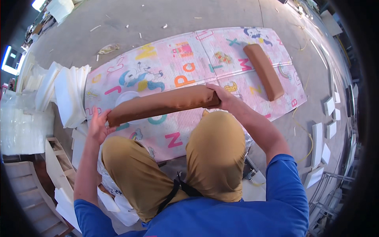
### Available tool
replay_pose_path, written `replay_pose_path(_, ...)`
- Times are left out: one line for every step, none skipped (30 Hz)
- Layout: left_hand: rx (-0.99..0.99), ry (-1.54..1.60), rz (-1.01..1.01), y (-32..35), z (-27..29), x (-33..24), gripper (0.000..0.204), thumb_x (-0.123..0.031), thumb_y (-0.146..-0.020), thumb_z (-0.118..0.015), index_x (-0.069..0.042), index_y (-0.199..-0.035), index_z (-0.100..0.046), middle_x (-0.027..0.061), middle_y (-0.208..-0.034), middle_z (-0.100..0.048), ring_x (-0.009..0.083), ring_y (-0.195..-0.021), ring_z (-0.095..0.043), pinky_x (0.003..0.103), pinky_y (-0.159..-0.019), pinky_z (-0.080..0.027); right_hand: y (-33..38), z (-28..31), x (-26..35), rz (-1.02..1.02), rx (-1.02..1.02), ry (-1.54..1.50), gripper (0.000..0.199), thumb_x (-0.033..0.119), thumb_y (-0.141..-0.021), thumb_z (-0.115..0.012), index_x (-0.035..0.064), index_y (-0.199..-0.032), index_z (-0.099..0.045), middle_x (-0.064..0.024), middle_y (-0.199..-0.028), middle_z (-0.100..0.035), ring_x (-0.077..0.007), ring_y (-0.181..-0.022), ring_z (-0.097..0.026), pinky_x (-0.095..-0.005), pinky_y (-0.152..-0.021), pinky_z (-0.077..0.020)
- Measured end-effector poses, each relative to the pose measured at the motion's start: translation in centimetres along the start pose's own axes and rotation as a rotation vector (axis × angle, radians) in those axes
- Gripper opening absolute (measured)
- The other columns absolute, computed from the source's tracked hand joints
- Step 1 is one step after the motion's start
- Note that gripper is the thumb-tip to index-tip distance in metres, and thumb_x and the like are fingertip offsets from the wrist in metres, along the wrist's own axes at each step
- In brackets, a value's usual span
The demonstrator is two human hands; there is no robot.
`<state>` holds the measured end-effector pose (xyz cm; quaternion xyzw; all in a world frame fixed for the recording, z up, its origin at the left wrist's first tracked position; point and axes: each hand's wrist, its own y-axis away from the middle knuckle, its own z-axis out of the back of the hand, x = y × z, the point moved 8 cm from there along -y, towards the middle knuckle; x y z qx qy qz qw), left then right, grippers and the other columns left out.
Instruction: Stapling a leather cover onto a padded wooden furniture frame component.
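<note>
A long brown upholstered cushion (164, 104) is held level above my knees, over a pink play mat (166, 67) printed with coloured letters and cartoon figures. My left hand (98, 125) presses flat against the cushion's left end, fingers spread. My right hand (222, 96) grips its right end. A second brown cushion (263, 71) of the same kind lies at an angle on the mat's far right part. I sit with both knees bent in tan trousers.
White foam pieces (59, 89) are stacked at the left beside a wooden frame (59, 166). Small white blocks (329, 118) lie on the concrete floor at the right, with a yellow cord (302, 128) and a metal rack (327, 189).
</note>
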<state>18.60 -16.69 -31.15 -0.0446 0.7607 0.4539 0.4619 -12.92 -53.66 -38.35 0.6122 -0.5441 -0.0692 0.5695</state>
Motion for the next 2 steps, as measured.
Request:
replay_pose_path(-0.016,-0.007,0.033,-0.8,0.8,1.1,0.092,-0.076,-0.093,-0.029,-0.003,-0.149,-0.035,0.0105,-0.144,-0.042,0.0314,-0.105,-0.062,0.033,-0.073,-0.057,-0.6,0.1,-0.9,-0.064,0.009,0.019,0.049,0.046,-0.095,-0.056,0.0086,-0.127,-0.054,-0.0136,-0.111,-0.066,-0.0325,-0.097,-0.067,-0.0492,-0.078,-0.0586)
replay_pose_path(-0.03,-0.008,0.065,-1.9,1.8,2.3,0.092,-0.077,-0.093,-0.029,-0.004,-0.149,-0.035,0.0105,-0.144,-0.042,0.0325,-0.102,-0.064,0.033,-0.071,-0.057,-1.1,0.7,-1.2,-0.078,-0.003,0.013,0.049,0.046,-0.095,-0.056,0.0086,-0.127,-0.054,-0.0136,-0.111,-0.066,-0.0325,-0.097,-0.067,-0.0492,-0.078,-0.0586)
